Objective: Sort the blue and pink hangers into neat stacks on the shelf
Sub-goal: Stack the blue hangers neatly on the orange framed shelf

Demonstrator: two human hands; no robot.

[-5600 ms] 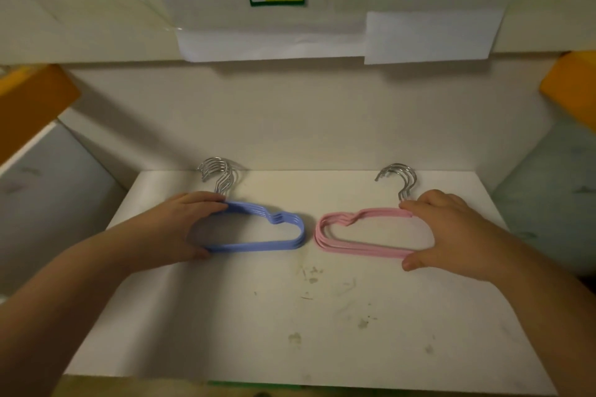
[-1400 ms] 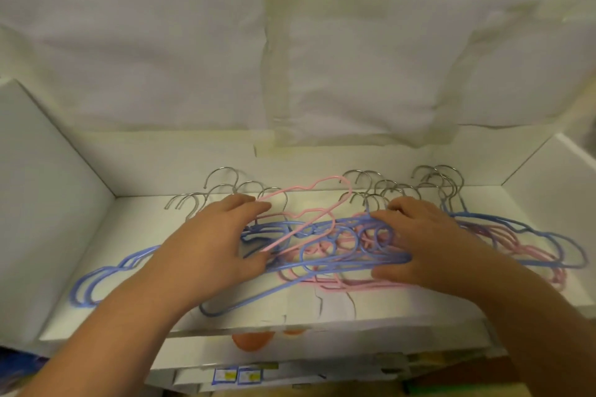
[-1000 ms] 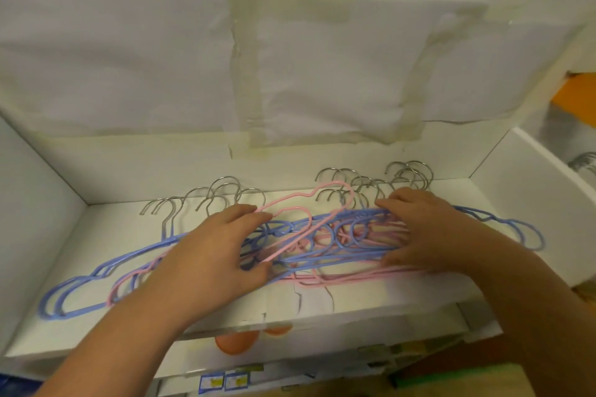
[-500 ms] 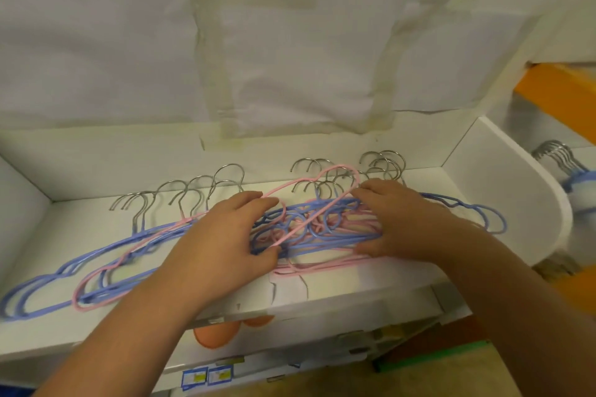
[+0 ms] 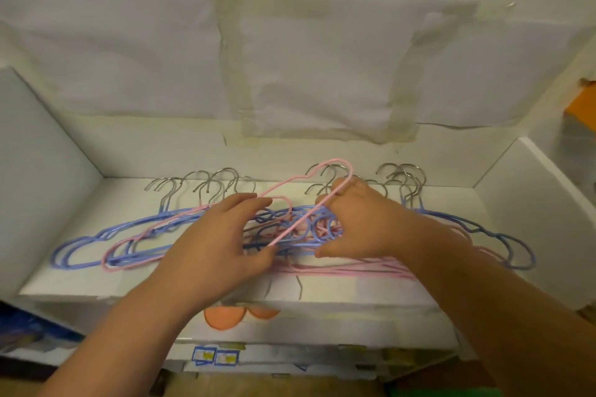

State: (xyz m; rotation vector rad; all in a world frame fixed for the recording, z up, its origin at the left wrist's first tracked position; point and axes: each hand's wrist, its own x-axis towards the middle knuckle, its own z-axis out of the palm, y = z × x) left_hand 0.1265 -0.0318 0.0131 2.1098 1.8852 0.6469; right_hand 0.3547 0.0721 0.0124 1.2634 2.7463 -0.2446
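A tangle of blue hangers (image 5: 96, 237) and pink hangers (image 5: 371, 271) with metal hooks (image 5: 206, 185) lies across the white shelf (image 5: 80, 284). My left hand (image 5: 219, 245) grips the middle of the tangle, fingers over the top and thumb underneath. My right hand (image 5: 361, 226) grips the tangle just to the right, thumb below. One pink hanger (image 5: 309, 180) is tipped up out of the pile, its end passing between my right hand's fingers. Blue hanger ends (image 5: 516, 251) stick out to the right.
The shelf has white side walls (image 5: 38, 171) left and right (image 5: 529, 209) and a taped paper back (image 5: 322, 74). An orange shape (image 5: 225, 319) and price labels (image 5: 214, 356) sit below the shelf front. Orange shelving (image 5: 583, 106) shows at far right.
My view swung back left and the shelf is centred again. Both hands keep hold of the tangle; the tipped-up pink hanger now stands higher and runs between my right fingers.
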